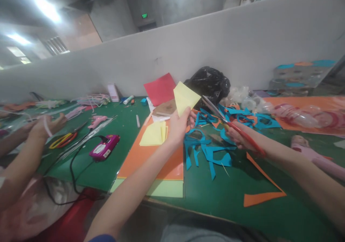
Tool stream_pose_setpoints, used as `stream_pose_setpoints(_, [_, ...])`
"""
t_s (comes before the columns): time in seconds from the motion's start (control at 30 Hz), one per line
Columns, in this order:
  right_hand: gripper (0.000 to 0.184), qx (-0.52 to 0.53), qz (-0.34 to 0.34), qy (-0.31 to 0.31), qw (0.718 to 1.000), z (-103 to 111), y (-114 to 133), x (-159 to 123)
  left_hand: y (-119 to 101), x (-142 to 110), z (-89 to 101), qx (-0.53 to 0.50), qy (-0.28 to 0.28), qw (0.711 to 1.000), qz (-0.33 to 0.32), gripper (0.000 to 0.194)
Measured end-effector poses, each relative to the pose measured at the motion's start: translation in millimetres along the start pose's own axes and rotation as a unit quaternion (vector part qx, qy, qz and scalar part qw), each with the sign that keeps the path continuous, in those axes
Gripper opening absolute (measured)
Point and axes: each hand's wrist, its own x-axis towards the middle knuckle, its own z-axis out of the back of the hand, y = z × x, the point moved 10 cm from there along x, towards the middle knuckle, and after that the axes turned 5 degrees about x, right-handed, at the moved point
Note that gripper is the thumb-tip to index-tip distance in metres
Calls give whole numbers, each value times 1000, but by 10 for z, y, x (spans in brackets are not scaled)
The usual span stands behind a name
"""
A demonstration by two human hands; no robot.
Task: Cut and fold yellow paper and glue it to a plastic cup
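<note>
My left hand pinches a pale yellow piece of paper, held up above the table with a pointed corner at the top. Red-handled scissors are gripped in my right hand. Their blades point up and left, with the tips close to the paper's right corner; whether they touch it I cannot tell. Below my left hand, more yellow paper pieces lie on a stack of orange sheets. Blue paper scraps are scattered under and between my hands.
A co-worker's hands are at the left, near yellow-and-orange-handled scissors. A purple power box with a black cable sits on the green table. Behind are red paper and a black plastic bag; orange scraps lie at front right.
</note>
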Motion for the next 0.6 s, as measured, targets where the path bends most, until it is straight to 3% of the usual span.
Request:
stream_pose_setpoints(0.2, [62,-71,11,24,997,-122,159,-117,7,-23,-56,17,10,1000,2,34])
stream_pose_setpoints(0.6, [80,-67,-21,35,997,-148,17,-65,53,-98,-210,10,46,999,8,25])
